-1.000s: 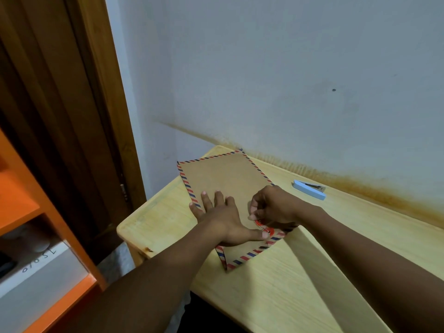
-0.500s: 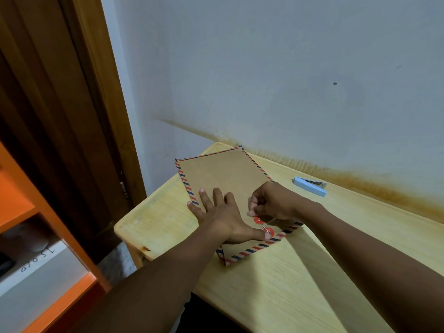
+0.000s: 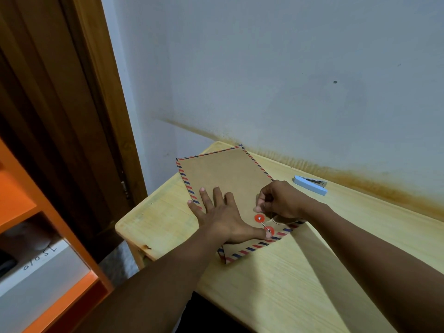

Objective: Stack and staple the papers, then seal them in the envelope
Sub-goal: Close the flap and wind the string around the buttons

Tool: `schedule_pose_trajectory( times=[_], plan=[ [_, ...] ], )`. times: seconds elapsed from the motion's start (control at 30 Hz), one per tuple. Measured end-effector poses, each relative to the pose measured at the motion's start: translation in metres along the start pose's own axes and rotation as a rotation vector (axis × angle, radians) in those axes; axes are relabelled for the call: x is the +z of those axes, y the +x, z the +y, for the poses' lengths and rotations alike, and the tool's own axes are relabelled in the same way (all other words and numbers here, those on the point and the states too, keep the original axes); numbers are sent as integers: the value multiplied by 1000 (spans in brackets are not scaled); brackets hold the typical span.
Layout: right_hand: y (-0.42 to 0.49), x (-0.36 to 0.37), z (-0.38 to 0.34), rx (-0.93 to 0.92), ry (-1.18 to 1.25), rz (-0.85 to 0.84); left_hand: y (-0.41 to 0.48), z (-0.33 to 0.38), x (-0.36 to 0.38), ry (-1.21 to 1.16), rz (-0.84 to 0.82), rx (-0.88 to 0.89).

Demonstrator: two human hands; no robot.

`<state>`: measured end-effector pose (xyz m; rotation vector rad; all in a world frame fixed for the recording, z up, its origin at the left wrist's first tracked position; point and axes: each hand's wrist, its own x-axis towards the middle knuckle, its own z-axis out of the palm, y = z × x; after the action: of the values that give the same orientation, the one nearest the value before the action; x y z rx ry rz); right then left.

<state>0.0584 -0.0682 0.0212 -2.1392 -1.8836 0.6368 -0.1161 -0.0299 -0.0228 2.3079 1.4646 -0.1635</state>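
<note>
With the left hand (image 3: 222, 218) spread flat on the envelope (image 3: 225, 174) at frame centre and the right hand (image 3: 280, 200) pinching the string (image 3: 280, 221), that thin string could slip off the red discs (image 3: 259, 218), leaving the flap unsealed.

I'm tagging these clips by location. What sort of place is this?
Probably a room in a home or small office: a wooden desk pushed against a stained painted wall, a wooden door frame beside it, and an orange shelf unit.

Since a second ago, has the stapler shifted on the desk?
No. The stapler lies at the same spot by the wall's brown stain, right of the envelope.
</note>
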Motion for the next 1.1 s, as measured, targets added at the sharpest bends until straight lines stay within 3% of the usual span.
schedule_pose_trajectory(
  times=[0.1,0.27,0.43,0.63,0.83,1.1],
  plan=[
    [-9,-1,3,-37,-84,46,-1,0,1,4,2,2],
    [-35,1,8,-181,-488,239,-2,-1,3,2,16,5],
    [-65,7,23,-260,-532,211,-5,-3,4,18,23,23],
    [-87,29,26,-411,-717,322,-5,-5,-7,19,-54,21],
    [-94,41,10,-427,-717,301,-5,-14,-15,73,-145,64],
    [-87,40,-12,-390,-583,179,-9,-16,-14,84,-128,89]
  ],
)
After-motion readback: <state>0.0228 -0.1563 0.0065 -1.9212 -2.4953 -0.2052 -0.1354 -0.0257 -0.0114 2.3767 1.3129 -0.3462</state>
